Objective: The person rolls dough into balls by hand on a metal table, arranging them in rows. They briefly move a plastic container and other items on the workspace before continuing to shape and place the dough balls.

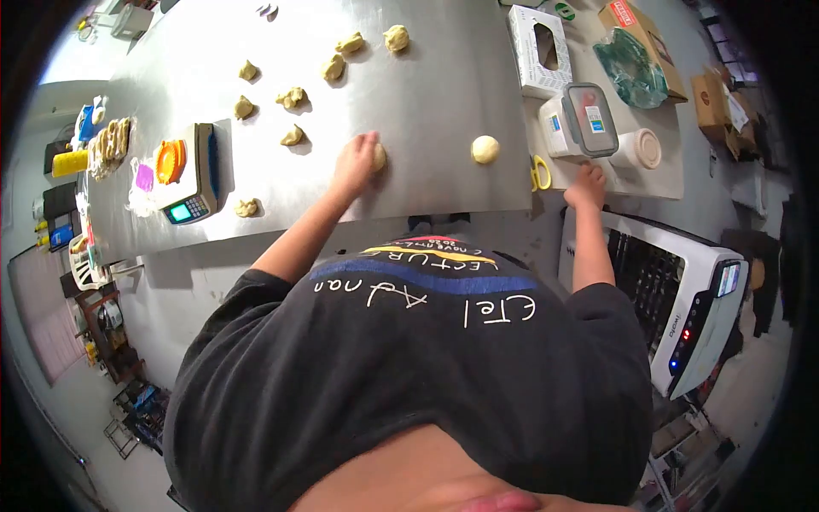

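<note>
One digital scale (196, 175) stands at the left side of the metal table (435, 94), with its small display lit green, and an orange ring-shaped thing (171, 160) is by it; whether this thing rests on the scale, I cannot tell. To the right of the scale, eight rough lumps (292, 96) of what looks like dough lie spread over the metal, well apart from your body except one, which is near the table's close edge. Then comes your left hand (354, 162), laid low on the table with the fingers bent and rather near together, touching a further lump (380, 156) that shows at its right side; how firmly you hold it, I cannot tell. Farther right, a smooth pale ball (485, 149) sits alone on the metal. Past the table's right edge, on a pale side surface (661, 181), are yellow-handled scissors (541, 173) and a white box (543, 51) with a dark opening. Your right hand (586, 186) is at the front of this surface, fingers partly curled, just beside a clear container (589, 119) with grey lid; whether it grips something, I cannot tell. Rightmost beside it is a white tub (640, 149).
</note>
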The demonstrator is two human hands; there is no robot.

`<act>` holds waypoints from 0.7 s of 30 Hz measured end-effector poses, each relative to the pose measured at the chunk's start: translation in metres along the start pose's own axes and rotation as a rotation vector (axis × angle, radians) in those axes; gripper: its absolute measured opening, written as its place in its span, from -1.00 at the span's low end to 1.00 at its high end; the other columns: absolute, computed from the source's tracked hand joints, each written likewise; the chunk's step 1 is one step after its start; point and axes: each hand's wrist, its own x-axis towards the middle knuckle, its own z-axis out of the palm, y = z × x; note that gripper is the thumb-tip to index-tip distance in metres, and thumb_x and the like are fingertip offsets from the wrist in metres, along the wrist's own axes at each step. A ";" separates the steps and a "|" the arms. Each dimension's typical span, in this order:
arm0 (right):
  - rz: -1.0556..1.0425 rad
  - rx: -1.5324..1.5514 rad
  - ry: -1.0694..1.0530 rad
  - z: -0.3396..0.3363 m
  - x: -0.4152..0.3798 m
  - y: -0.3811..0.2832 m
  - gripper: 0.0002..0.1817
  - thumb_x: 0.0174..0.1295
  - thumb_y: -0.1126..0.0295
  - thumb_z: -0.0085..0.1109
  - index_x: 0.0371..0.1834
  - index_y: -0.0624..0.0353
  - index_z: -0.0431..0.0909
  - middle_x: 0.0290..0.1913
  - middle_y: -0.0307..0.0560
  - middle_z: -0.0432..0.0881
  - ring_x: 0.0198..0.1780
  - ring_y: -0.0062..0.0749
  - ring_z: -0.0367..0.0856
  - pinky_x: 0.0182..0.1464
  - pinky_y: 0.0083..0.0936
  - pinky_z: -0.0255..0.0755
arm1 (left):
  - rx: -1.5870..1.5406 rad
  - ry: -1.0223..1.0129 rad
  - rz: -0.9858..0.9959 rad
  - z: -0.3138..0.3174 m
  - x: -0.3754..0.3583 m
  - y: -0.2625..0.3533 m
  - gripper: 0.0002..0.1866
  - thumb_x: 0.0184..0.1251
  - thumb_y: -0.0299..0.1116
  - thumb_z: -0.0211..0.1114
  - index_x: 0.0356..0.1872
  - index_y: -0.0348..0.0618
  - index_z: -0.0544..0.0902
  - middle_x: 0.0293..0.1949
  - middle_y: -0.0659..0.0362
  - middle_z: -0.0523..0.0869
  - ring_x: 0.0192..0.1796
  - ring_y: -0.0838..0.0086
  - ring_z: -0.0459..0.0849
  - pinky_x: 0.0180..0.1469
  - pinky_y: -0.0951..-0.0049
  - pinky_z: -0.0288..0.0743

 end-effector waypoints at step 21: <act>-0.090 -0.029 -0.004 0.010 0.010 0.009 -0.30 0.06 0.30 0.10 0.32 0.12 0.13 0.24 0.11 0.21 0.26 0.01 0.26 0.25 -0.21 0.31 | 0.156 0.257 -0.059 0.002 0.006 0.059 -0.79 0.11 -0.24 0.30 -0.53 -0.17 0.62 -0.42 0.06 0.63 -0.21 0.13 0.57 -0.05 0.22 0.44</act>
